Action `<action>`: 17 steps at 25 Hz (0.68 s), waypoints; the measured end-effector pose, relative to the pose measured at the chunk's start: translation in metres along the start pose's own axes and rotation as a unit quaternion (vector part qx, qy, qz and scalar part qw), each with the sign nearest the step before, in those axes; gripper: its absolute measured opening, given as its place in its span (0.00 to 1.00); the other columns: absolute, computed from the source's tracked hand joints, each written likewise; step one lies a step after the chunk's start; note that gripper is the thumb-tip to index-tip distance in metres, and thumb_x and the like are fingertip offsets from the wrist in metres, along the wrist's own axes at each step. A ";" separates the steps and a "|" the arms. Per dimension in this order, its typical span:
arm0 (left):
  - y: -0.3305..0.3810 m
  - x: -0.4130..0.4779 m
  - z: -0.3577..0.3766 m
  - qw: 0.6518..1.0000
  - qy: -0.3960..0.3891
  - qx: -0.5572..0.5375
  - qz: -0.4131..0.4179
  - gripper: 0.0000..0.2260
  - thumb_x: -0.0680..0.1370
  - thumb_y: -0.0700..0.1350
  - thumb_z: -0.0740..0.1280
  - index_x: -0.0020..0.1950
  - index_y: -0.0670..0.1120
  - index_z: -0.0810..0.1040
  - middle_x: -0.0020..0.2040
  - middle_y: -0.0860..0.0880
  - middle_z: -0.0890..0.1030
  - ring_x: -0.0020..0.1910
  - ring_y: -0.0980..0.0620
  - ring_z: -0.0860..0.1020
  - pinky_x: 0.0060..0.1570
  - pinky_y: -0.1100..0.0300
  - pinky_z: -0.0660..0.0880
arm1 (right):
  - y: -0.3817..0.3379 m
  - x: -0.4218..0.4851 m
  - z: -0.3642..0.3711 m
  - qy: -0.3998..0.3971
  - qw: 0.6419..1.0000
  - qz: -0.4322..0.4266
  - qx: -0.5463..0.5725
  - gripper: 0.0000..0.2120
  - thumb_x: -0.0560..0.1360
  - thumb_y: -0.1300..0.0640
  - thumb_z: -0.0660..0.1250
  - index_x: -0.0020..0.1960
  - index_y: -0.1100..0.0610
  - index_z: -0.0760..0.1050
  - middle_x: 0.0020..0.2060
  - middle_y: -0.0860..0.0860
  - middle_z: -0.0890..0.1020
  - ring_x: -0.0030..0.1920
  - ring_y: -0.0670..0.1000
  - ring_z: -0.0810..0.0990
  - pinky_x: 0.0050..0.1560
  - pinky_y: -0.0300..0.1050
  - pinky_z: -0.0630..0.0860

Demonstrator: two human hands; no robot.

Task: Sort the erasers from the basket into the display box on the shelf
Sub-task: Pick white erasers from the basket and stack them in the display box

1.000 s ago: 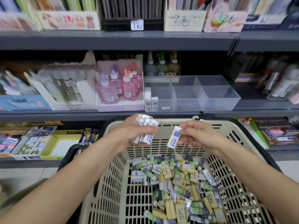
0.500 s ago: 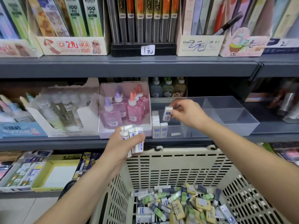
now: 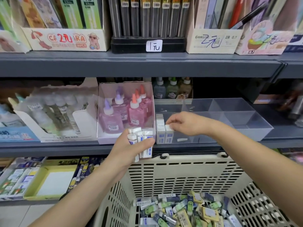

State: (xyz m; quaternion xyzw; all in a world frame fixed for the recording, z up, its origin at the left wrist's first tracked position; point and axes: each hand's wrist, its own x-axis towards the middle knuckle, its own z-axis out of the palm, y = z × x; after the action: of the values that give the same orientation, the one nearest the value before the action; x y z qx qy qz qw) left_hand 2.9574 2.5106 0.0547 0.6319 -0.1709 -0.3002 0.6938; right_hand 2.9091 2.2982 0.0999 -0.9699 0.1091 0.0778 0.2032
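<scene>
A cream plastic basket below the shelf holds a heap of loose erasers in white-blue, green and yellow wrappers. My left hand grips a bundle of white-blue erasers in front of the shelf edge. My right hand reaches into the left compartment of the clear display box and pinches the top of a white eraser, standing upright beside a row of white erasers at the box's left wall.
A pink box of glue bottles stands right beside the display box on the left, with a white carton of clear bottles further left. Pencil boxes fill the grey shelf above. Yellow trays sit on the lower shelf.
My right hand has carried one eraser from above the basket into the display box and lowered it beside the standing row. My left hand rose with its bundle toward the shelf edge.
</scene>
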 end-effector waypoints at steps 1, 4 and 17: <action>0.001 -0.001 0.003 1.000 -0.004 -0.009 -0.004 0.28 0.56 0.50 0.77 0.53 0.47 0.74 0.43 0.48 0.84 0.44 0.49 0.83 0.46 0.50 0.80 | -0.003 -0.005 0.002 0.079 0.997 -0.007 -0.002 0.11 0.78 0.55 0.59 0.57 0.52 0.77 0.46 0.43 0.76 0.48 0.46 0.74 0.52 0.40 0.70; 0.006 -0.005 0.016 0.998 -0.028 -0.048 -0.025 0.22 0.60 0.49 0.75 0.51 0.47 0.74 0.38 0.50 0.84 0.37 0.53 0.82 0.35 0.56 0.80 | -0.018 -0.029 0.011 0.203 0.965 -0.040 0.160 0.07 0.76 0.52 0.63 0.45 0.51 0.80 0.35 0.44 0.80 0.36 0.44 0.78 0.43 0.40 0.74; 0.006 0.016 0.043 0.972 0.030 -0.213 -0.097 0.05 0.76 0.36 0.64 0.51 0.43 0.75 0.38 0.45 0.84 0.34 0.51 0.83 0.29 0.59 0.79 | 0.001 -0.034 -0.015 0.225 0.904 0.017 0.364 0.05 0.76 0.64 0.65 0.50 0.63 0.78 0.34 0.51 0.80 0.29 0.41 0.77 0.30 0.32 0.74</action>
State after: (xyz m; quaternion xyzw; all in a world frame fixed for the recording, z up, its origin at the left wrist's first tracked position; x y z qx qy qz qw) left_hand 2.9442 2.4676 0.0641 0.4920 -0.0202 -0.3768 0.7846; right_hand 2.8773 2.2975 0.1200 -0.8181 0.1886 -0.1843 0.5111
